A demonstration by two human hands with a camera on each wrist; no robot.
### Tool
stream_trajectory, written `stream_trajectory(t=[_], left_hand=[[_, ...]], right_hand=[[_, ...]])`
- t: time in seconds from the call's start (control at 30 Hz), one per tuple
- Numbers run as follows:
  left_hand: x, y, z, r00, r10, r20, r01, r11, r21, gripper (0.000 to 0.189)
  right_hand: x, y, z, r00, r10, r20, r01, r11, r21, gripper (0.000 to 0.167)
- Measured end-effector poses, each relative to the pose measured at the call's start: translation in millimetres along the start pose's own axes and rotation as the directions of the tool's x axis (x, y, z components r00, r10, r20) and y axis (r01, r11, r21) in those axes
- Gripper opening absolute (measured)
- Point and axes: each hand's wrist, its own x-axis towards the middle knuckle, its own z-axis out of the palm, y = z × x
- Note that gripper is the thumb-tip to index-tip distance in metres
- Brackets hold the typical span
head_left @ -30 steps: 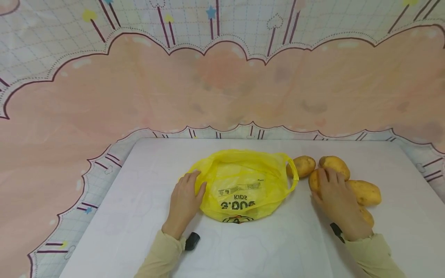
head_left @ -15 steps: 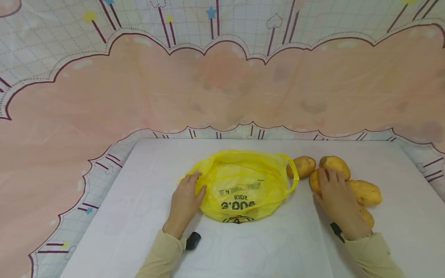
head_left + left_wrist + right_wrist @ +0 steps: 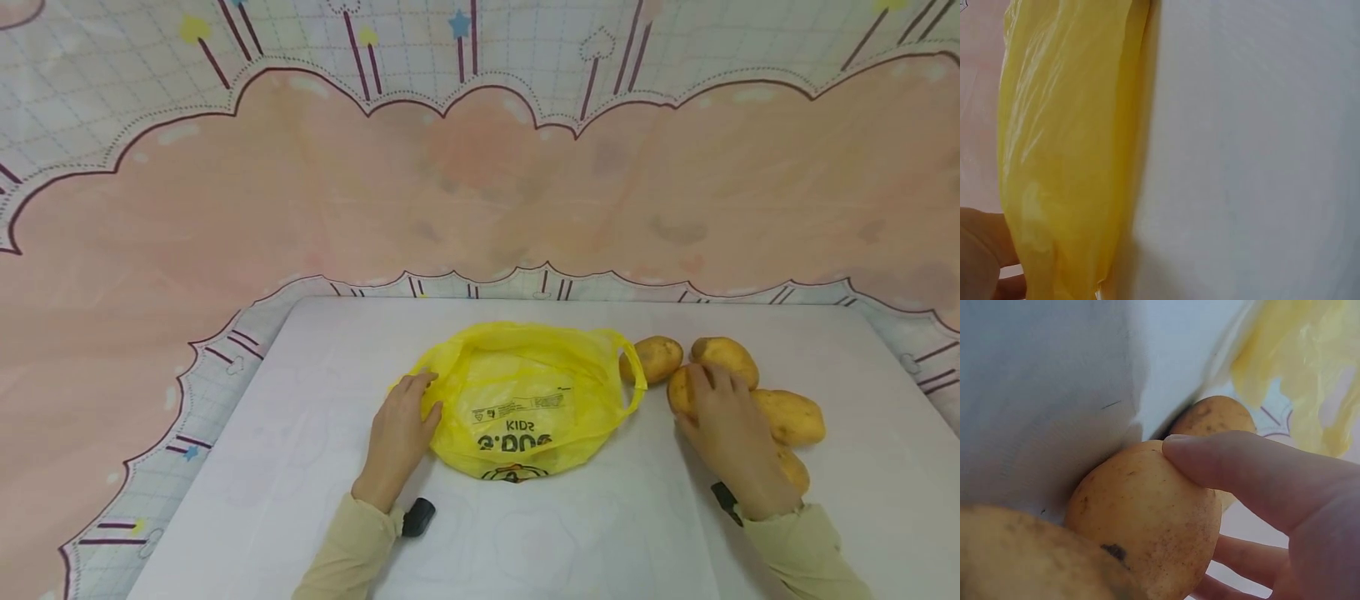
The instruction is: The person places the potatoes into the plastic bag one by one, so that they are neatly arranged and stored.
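A yellow plastic carrier bag [image 3: 525,408] lies with its mouth spread wide, dark print showing upside down. At its left rim rests my left hand [image 3: 397,433], fingers loosely bent over the film and thumb held apart from them. In the left wrist view the bag's side [image 3: 1072,144] fills the left, with part of the hand at its lower edge. My right hand [image 3: 731,437] grips a potato [image 3: 681,393] at the right of the bag; the right wrist view shows the thumb [image 3: 1210,459] on this potato and fingers behind it.
Around the right hand lie more potatoes: one by the bag's handle [image 3: 658,358], a potato behind [image 3: 727,358], a potato to the right [image 3: 791,417] and one partly hidden under the wrist [image 3: 795,469]. A patterned cloth [image 3: 480,200] hangs behind the white table [image 3: 555,542].
Both hands, the bag and the potatoes keep nearly the same places. The view shifts very slightly.
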Motion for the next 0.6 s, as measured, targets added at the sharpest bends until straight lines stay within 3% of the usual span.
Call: stream_trajectory(t=[0.33,0.6], left_hand=[[2.0,0.5,-0.2,1.0,-0.006,0.012,0.007,1.0,-0.01,0.043],[4.5,-2.6,-0.4,0.999,-0.025,0.033,0.026,0.999,-0.03,0.045]], right_hand=[[1.3,-0.9,-2.7,0.999,0.029,0.033,-0.029,0.999,0.016,0.062],[1.3,-0.3,-1.7,1.0,0.018,0.012,-0.018,0.999,0.026,0.063]])
